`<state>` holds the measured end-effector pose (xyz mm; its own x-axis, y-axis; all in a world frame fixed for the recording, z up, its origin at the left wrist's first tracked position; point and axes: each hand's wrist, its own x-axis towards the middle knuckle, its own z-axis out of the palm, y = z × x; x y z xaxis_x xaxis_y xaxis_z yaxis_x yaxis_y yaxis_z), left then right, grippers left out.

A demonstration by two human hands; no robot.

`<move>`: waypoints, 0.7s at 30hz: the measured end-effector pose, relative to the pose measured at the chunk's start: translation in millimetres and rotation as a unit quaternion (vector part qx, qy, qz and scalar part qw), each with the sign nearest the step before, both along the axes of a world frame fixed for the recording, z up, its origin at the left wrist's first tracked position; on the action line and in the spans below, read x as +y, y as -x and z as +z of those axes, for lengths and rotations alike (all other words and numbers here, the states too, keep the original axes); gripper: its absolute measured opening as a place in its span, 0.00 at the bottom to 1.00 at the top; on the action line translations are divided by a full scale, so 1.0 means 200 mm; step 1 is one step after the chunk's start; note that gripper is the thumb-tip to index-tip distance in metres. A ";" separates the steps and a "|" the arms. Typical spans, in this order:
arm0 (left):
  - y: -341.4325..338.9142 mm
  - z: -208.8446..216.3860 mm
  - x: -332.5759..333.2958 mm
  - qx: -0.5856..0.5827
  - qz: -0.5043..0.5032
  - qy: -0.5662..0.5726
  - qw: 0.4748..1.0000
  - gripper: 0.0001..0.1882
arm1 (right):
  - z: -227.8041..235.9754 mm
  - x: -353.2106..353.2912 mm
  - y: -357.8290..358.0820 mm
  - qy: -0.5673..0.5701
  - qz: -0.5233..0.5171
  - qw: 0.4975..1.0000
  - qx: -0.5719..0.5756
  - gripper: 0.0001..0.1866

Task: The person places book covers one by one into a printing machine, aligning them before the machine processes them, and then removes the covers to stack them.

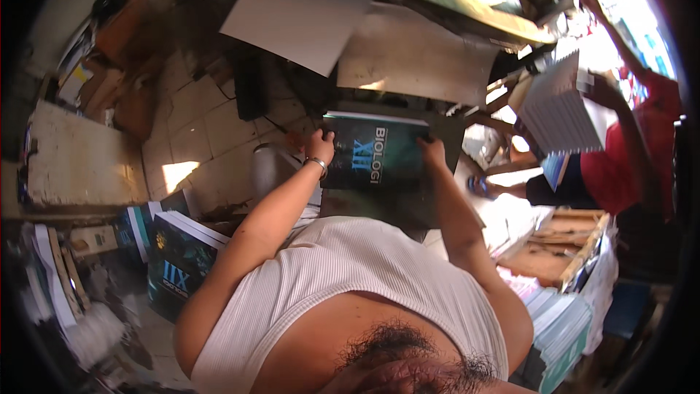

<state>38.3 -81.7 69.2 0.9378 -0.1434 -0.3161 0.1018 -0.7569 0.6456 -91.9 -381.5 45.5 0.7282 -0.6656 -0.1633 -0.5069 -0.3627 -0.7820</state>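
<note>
Dark-covered book [375,152] held at centre, left hand [320,149] grasping its left edge and right hand [432,152] its right; judged mid-handling, not yet set down, with similar books [179,263] at near left, the amount remaining undeterminable.

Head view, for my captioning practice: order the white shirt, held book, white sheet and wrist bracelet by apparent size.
1. White shirt
2. Held book and white sheet: too close to rank
3. Wrist bracelet
</note>
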 end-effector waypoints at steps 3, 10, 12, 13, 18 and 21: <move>0.01 -0.22 0.08 -0.067 0.106 0.113 0.986 0.20 | -0.10 0.06 -0.08 0.067 -0.003 0.998 0.017 0.26; -0.05 -0.26 0.07 0.054 0.054 0.133 0.988 0.22 | 0.09 0.10 -0.13 0.034 0.007 0.999 0.003 0.24; -0.05 -0.25 0.12 0.024 0.002 0.176 0.984 0.27 | 0.27 0.17 -0.24 0.220 -0.075 0.939 -0.255 0.22; -0.02 -0.26 0.15 0.002 0.063 0.168 0.984 0.35 | 0.37 0.16 -0.31 0.115 -0.012 0.948 -0.296 0.22; -0.01 -0.25 0.41 -0.090 0.050 0.347 0.932 0.30 | 0.85 0.33 -0.71 -0.526 0.216 0.754 -0.330 0.23; 0.13 0.57 0.41 0.048 -0.135 0.534 0.833 0.22 | 0.87 0.20 -0.82 -0.510 0.390 0.687 -0.340 0.23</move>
